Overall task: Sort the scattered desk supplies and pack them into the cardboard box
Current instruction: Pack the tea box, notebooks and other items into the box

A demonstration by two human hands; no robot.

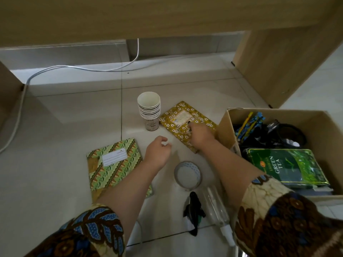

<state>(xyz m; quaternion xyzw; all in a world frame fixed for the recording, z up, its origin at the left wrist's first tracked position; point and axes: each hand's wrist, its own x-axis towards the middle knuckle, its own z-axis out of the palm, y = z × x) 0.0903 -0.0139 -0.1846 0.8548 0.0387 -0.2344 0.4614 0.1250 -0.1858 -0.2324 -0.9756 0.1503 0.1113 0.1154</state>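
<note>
The right hand (199,135) curls onto the yellow notebook (178,115); whether it grips cannot be told. The left hand (157,151) hovers slack, empty. The notebook is judged light, flat and stiff: pinch a free edge.

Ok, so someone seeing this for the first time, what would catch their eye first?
Probably the two bare hands in the middle: the right hand reaches onto the yellow flowered notebook, the left hand hovers beside it. Next, the stack of paper cups standing just behind them on the floor, and the cardboard box at right, with a green tea packet inside.
</note>
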